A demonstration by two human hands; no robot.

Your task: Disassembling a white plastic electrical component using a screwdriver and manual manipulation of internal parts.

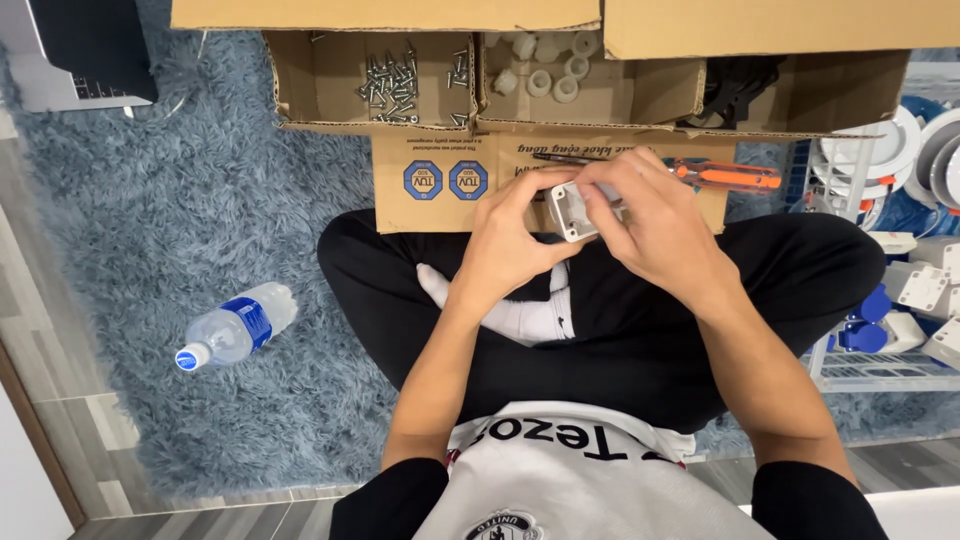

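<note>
Gripping a small white plastic box (572, 212) between them, the left hand (510, 235) and right hand (655, 222) hold it above the crossed legs, fingers curled tight around its edges. Just beyond it an orange-handled screwdriver (722, 176) lies on a cardboard flap (440, 180), near 2 open compartments holding screws (392, 85) and white plastic fittings (548, 70). A water bottle (238, 326) lies on the blue rug (180, 250), well apart.

- Ahead of you, the brown cardboard tray of screws (375, 85) and orange-handled screwdriver (725, 176) block the upper centre.
- Lower left, only the clear plastic water bottle (237, 327) interrupts open blue shaggy rug (150, 230).
</note>
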